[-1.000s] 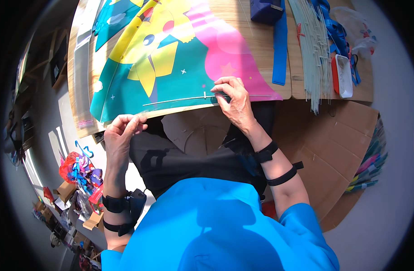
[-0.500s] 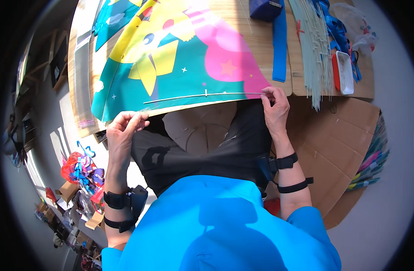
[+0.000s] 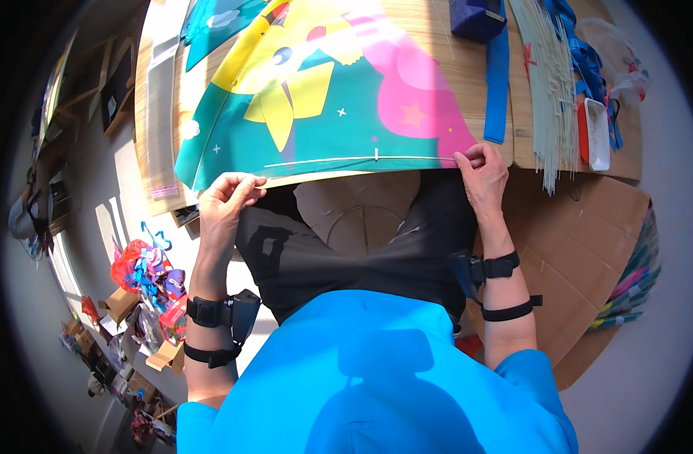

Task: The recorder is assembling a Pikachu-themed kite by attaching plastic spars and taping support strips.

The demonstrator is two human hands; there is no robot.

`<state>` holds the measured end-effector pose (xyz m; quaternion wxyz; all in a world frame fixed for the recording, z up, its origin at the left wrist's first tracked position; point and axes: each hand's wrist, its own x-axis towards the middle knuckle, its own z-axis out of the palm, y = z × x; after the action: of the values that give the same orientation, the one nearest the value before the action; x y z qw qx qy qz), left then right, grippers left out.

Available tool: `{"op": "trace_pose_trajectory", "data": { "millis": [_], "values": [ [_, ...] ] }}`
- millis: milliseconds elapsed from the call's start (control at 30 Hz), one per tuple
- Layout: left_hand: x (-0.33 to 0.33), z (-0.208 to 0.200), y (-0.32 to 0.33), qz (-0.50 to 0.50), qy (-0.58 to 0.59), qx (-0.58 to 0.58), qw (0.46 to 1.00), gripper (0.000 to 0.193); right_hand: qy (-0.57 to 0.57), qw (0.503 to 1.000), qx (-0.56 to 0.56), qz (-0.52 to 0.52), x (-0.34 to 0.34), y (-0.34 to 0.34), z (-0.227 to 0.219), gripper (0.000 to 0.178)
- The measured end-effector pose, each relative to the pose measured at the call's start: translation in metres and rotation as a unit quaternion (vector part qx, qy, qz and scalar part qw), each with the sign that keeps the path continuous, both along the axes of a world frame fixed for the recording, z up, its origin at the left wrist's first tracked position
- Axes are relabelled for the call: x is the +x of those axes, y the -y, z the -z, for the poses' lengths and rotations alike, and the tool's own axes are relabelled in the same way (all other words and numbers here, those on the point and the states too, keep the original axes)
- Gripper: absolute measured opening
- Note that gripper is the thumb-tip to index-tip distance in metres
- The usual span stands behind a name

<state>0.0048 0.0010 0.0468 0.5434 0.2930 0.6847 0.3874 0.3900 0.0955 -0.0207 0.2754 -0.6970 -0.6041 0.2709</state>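
A kite sail (image 3: 346,129) of thin teal, yellow and pink printed cloth lies over the table's near edge. Along its lower border runs a slim pale rod (image 3: 324,161) with a small white tab near its middle. At the border's left part, my left hand (image 3: 229,200) is closed, thumb and forefinger pinching the cloth edge just below the rod's left end. My right hand (image 3: 483,174) pinches the pink corner, where the rod's right end meets the fingers. Whether those fingertips also grip the rod is hard to see.
On the wooden table (image 3: 471,83), blue webbing (image 3: 497,91), a dark blue box (image 3: 477,19), a bundle of pale rods (image 3: 547,98) and a red-and-white tray (image 3: 598,135) lie to the right. Cardboard (image 3: 558,250) stands below. Cluttered goods (image 3: 146,280) fill the floor at left.
The whole view has shifted, so table, cloth and hands sit farther right in the picture. Both hands keep their places on the cloth's lower border, with the left fingertips slightly nearer the rod's end.
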Motion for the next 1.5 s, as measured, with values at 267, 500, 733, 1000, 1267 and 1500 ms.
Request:
{"op": "trace_pose_trajectory", "data": {
  "millis": [267,500,733,1000,1267,1500],
  "values": [
    [-0.003,0.0,0.003,-0.001,0.009,0.011,1.0,0.016,-0.005,1.0,0.002,0.0,-0.002,-0.002,-0.001,0.02],
    [-0.009,0.017,-0.002,-0.017,0.007,0.0,1.0,0.016,-0.005,1.0,0.003,-0.002,0.001,-0.003,0.002,0.019],
    [-0.012,0.025,-0.006,-0.01,-0.003,-0.005,1.0,0.015,-0.006,0.999,0.036,0.009,0.002,0.005,-0.008,0.011],
    [-0.015,0.03,-0.003,-0.015,-0.024,-0.006,1.0,0.015,0.073,0.976,0.171,-0.112,-0.045,-0.002,-0.044,0.014],
    [-0.012,0.03,-0.004,-0.019,-0.047,-0.022,0.998,0.013,0.045,0.997,0.057,-0.04,-0.026,0.003,-0.025,0.012],
    [-0.018,0.035,0.0,-0.015,-0.047,-0.036,0.998,0.014,0.048,0.989,0.087,-0.106,-0.021,-0.01,-0.038,0.009]
  ]
}}
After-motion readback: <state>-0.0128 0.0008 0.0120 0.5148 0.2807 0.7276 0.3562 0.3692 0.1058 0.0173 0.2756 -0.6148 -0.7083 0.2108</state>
